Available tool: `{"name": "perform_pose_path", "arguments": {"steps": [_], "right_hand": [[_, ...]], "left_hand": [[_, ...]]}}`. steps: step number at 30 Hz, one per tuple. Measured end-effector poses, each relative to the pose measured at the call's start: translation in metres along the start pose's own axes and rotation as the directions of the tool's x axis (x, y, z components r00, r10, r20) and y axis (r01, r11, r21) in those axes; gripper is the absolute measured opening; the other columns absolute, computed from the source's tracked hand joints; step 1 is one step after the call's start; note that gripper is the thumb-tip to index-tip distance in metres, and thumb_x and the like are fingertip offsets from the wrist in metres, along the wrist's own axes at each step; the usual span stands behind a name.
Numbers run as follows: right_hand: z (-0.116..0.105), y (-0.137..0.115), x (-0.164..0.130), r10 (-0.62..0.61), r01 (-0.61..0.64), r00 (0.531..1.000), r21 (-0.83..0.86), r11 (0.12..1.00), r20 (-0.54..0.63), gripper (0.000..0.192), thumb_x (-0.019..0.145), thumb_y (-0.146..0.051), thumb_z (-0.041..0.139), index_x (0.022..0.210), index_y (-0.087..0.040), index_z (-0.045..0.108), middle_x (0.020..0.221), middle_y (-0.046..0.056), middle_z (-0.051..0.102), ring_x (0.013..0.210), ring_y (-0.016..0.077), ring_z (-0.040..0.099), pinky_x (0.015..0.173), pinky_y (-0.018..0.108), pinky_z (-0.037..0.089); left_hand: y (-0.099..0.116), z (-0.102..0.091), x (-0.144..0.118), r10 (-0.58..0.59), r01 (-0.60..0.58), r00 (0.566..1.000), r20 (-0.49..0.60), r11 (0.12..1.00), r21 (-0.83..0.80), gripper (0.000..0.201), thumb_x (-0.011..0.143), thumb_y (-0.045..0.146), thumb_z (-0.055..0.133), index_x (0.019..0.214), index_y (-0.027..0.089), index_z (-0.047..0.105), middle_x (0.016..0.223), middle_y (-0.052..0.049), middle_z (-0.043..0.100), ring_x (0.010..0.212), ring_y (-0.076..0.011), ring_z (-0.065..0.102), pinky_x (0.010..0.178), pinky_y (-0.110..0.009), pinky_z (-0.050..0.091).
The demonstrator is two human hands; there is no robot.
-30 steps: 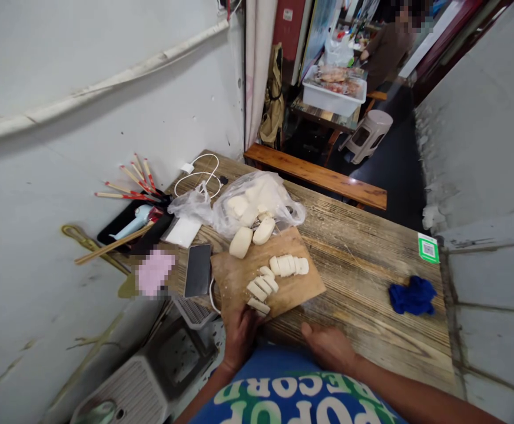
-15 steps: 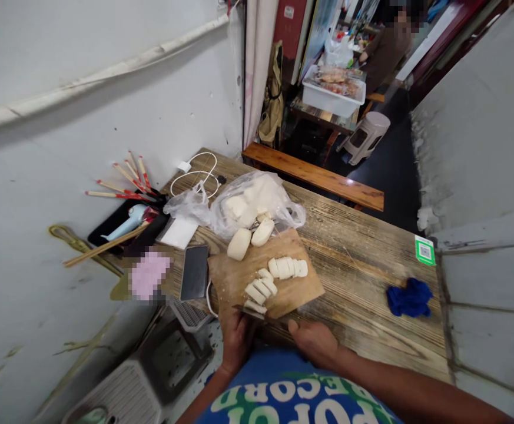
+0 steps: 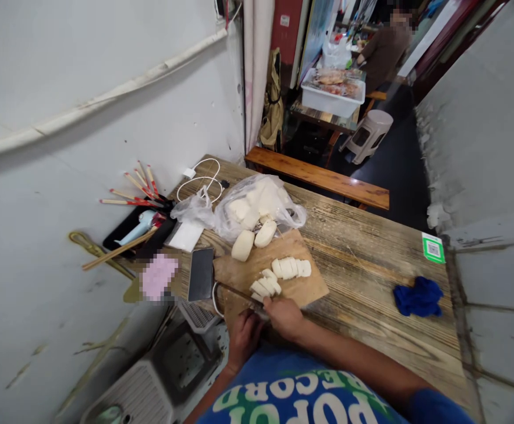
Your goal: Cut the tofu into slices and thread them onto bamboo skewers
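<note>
My right hand (image 3: 285, 318) is closed round the handle end of a knife (image 3: 238, 294), whose blade points left across the near part of the wooden cutting board (image 3: 316, 285). Close beside it, at the board's near edge, my left hand (image 3: 244, 335) has its fingers curled in; whatever they hold is hidden. Just beyond the blade lie white bun slices (image 3: 266, 285) in a slanting row. A second row of slices (image 3: 291, 268) sits further right. Two whole white buns (image 3: 242, 245) rest at the board's far edge, against a clear plastic bag (image 3: 261, 197) with more buns inside.
Left of the board lie a phone (image 3: 201, 275), a white packet (image 3: 186, 235) and a black holder with chopsticks (image 3: 139, 238). A white cable (image 3: 199, 178) is behind. A blue cloth (image 3: 418, 296) is at right. Beyond stand a bench (image 3: 318, 178), a stool (image 3: 367, 135) and a person (image 3: 387, 56).
My right hand has moved left and slightly up with the knife, next to my left hand. The knife tip now reaches further over the board. The view has shifted slightly.
</note>
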State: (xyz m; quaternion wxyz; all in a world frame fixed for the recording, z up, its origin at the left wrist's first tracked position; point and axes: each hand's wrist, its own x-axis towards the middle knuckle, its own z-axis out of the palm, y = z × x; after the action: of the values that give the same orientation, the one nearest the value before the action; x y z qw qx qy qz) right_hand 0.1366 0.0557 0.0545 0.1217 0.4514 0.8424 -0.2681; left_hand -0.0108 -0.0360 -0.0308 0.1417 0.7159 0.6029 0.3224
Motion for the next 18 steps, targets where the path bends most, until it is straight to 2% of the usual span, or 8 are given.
{"name": "perform_pose_path", "arguments": {"steps": [5,10,13,16,18], "right_hand": [[-0.029,0.027,-0.003,-0.027,0.037,0.983,0.052,0.998,-0.18,0.022,0.091,-0.032,0.038,0.096,-0.016,0.052,0.074,0.005,0.067,0.066,0.0176,0.064,0.055,0.022,0.04],[-0.049,0.061,-0.04,0.061,-0.035,0.928,0.079,0.996,-0.368,0.03,0.094,-0.034,0.028,0.091,-0.016,0.052,0.072,0.005,0.065,0.065,0.0159,0.061,0.057,0.022,0.037],[-0.04,0.086,-0.076,0.164,-0.132,0.88,0.104,0.986,-0.446,0.036,0.095,-0.037,0.024,0.089,-0.015,0.052,0.064,0.004,0.062,0.056,0.0152,0.059,0.052,0.022,0.035],[-0.016,0.109,-0.109,0.288,-0.254,0.821,0.138,0.957,-0.492,0.04,0.095,-0.041,0.022,0.086,-0.015,0.051,0.058,0.003,0.059,0.052,0.0154,0.058,0.05,0.022,0.035],[0.001,0.122,-0.127,0.374,-0.344,0.776,0.157,0.926,-0.507,0.041,0.094,-0.043,0.022,0.085,-0.015,0.051,0.058,0.004,0.059,0.051,0.0168,0.059,0.049,0.023,0.034]], "left_hand": [[-0.013,-0.003,0.024,-0.006,0.006,1.0,0.004,0.999,0.035,0.017,0.082,0.024,0.052,0.098,0.018,0.055,0.101,-0.01,0.056,0.095,-0.0211,0.055,0.081,-0.039,0.049],[-0.031,0.001,0.059,0.061,-0.063,0.996,0.065,0.998,0.016,0.021,0.08,0.026,0.055,0.099,0.019,0.055,0.105,-0.008,0.057,0.098,-0.019,0.054,0.084,-0.036,0.049],[-0.032,-0.003,0.065,0.069,-0.071,0.992,0.106,0.997,0.019,0.025,0.078,0.03,0.056,0.101,0.019,0.055,0.108,-0.009,0.056,0.101,-0.0203,0.053,0.086,-0.037,0.047],[-0.027,-0.006,0.058,-0.021,0.013,0.993,0.114,0.998,0.067,0.047,0.072,0.039,0.062,0.112,0.016,0.049,0.116,-0.013,0.051,0.108,-0.0263,0.049,0.09,-0.044,0.043],[-0.024,-0.005,0.054,-0.093,0.083,0.989,0.113,0.992,0.096,0.055,0.071,0.039,0.063,0.118,0.016,0.045,0.119,-0.014,0.049,0.109,-0.0279,0.048,0.09,-0.046,0.043]]}}
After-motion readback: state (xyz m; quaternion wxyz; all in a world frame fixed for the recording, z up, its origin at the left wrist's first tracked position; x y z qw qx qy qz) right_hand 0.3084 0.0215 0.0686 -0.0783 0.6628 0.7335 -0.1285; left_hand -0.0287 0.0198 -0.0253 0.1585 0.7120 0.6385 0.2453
